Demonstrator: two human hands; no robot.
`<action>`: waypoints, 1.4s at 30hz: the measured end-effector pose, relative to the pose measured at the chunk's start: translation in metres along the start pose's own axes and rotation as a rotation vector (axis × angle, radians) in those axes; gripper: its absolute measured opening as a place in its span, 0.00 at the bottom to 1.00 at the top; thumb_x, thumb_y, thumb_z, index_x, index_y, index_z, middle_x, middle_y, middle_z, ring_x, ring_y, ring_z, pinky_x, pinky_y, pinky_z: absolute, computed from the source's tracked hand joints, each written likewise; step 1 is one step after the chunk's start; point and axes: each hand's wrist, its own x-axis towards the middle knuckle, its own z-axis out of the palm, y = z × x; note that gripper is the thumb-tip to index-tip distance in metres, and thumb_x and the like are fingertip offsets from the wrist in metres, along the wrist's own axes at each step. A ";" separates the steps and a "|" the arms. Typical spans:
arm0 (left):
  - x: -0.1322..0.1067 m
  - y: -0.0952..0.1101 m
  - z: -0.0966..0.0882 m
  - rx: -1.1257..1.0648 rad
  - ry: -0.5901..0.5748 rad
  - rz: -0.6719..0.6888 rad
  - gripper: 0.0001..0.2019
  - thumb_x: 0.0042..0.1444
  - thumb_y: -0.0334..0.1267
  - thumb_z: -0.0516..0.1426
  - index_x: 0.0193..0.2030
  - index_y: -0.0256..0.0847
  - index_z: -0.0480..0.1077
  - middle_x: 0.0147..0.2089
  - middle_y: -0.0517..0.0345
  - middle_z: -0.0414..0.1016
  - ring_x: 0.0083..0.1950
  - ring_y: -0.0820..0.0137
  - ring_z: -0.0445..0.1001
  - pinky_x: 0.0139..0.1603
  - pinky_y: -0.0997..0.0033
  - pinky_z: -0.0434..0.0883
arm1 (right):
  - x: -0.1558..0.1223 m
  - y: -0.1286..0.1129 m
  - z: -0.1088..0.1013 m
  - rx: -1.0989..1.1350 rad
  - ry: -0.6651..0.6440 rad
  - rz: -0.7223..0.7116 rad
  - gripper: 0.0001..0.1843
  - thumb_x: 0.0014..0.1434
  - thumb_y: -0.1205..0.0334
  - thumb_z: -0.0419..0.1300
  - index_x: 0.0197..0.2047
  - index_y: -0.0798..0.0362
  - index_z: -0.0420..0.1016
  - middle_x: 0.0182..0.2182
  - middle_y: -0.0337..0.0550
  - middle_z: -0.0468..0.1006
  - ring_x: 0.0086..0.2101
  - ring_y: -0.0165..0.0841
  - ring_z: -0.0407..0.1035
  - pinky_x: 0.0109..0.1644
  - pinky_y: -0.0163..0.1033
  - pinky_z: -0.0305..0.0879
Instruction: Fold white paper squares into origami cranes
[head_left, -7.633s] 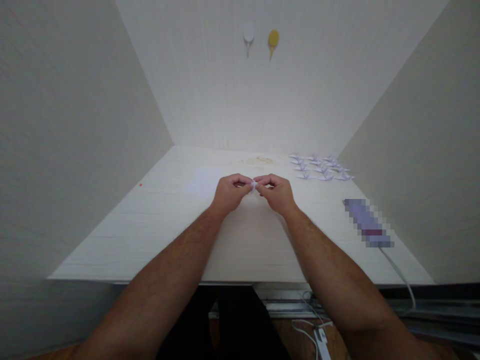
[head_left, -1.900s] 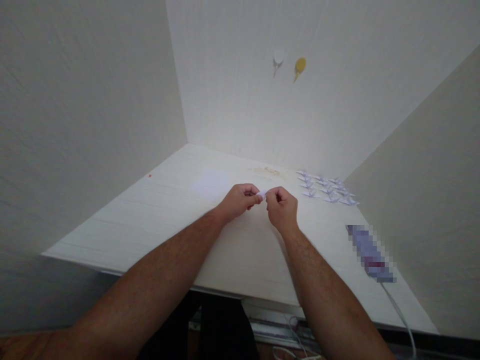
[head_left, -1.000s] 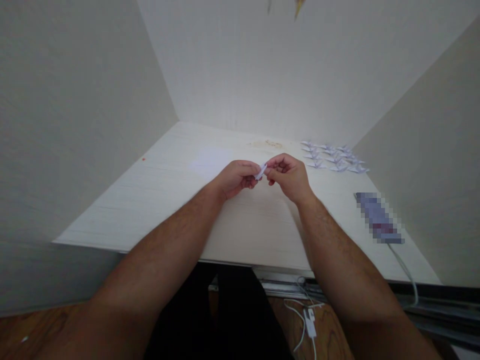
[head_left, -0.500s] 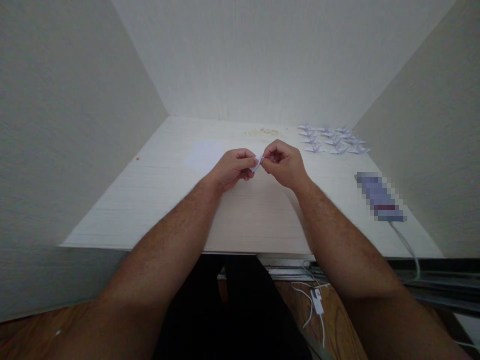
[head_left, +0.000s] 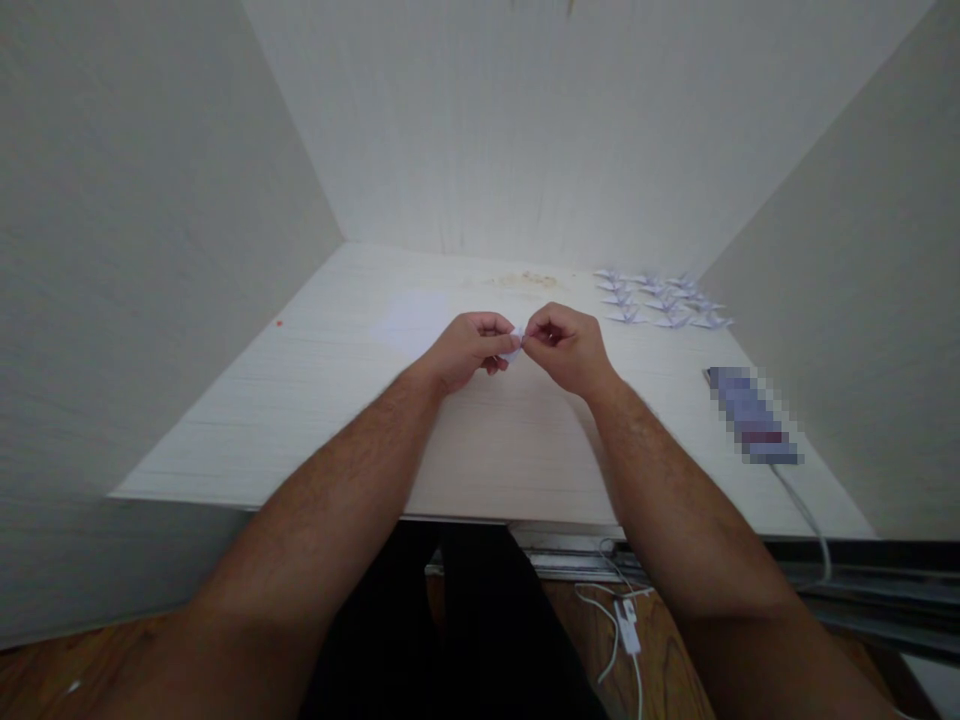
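Note:
Over the middle of the pale table (head_left: 510, 450), a small folded white paper (head_left: 513, 352) is held between my two hands. My left hand (head_left: 474, 352) is closed on its left side, thumb on top and fingers curled beneath. The fingertips of my right hand (head_left: 566, 345) pinch the paper's right edge. Much of the paper is covered by my fingers, so its exact folded form cannot be made out. To the left behind my left hand lies a pale sheet of paper (head_left: 405, 318).
Several folded paper cranes (head_left: 628, 315) stand in rows at the back right. A pixelated phone-like device (head_left: 754, 415) with a cable (head_left: 802, 500) lies on the right. Walls rise behind and on both sides. A white power strip (head_left: 626, 628) lies on the floor.
The view has tilted slightly, so everything on the table appears a little lower. Both hands still hold the paper, whose angle between the fingers has changed a little.

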 end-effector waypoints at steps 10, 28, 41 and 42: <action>0.000 0.002 0.000 0.034 0.007 -0.016 0.13 0.44 0.40 0.66 0.29 0.35 0.69 0.21 0.60 0.70 0.20 0.78 0.67 0.19 0.78 0.61 | 0.000 0.000 -0.003 -0.180 -0.050 -0.056 0.03 0.52 0.67 0.59 0.27 0.51 0.70 0.25 0.37 0.72 0.26 0.27 0.63 0.30 0.35 0.60; 0.001 0.001 0.006 0.227 0.105 0.204 0.12 0.52 0.45 0.61 0.35 0.37 0.67 0.26 0.61 0.69 0.25 0.77 0.68 0.24 0.78 0.70 | 0.000 0.000 0.002 -0.111 0.046 0.056 0.06 0.54 0.60 0.62 0.27 0.52 0.73 0.24 0.38 0.75 0.23 0.27 0.66 0.27 0.34 0.63; 0.001 -0.001 0.004 0.221 0.085 0.244 0.12 0.53 0.45 0.60 0.35 0.37 0.67 0.27 0.62 0.68 0.25 0.78 0.67 0.25 0.77 0.72 | 0.000 0.006 0.003 0.160 -0.007 0.241 0.04 0.53 0.61 0.61 0.32 0.52 0.73 0.24 0.37 0.73 0.22 0.27 0.67 0.25 0.34 0.67; 0.001 0.000 0.004 0.222 0.082 0.243 0.12 0.54 0.45 0.60 0.35 0.37 0.67 0.27 0.62 0.68 0.25 0.78 0.67 0.25 0.77 0.72 | 0.000 0.006 0.004 0.151 -0.006 0.241 0.04 0.53 0.61 0.61 0.32 0.52 0.73 0.24 0.37 0.73 0.22 0.27 0.67 0.25 0.34 0.67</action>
